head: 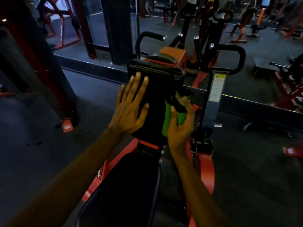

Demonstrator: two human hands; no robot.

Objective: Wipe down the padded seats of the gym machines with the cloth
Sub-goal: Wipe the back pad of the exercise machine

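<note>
While the black pad (161, 90) stands on the red frame (206, 169) before me, my left grip (131, 110) lies flat on it, fingers spread; my right grip (180, 128) is curled round a green spray bottle (166, 122) just beside its right edge.

Both bare forearms reach forward from the bottom edge. The left hand (131, 105) lies flat, palm down, fingers straight and spread. The right hand (180, 126), just beside it, curls round a green bottle (168, 118), thumb up its side.
</note>
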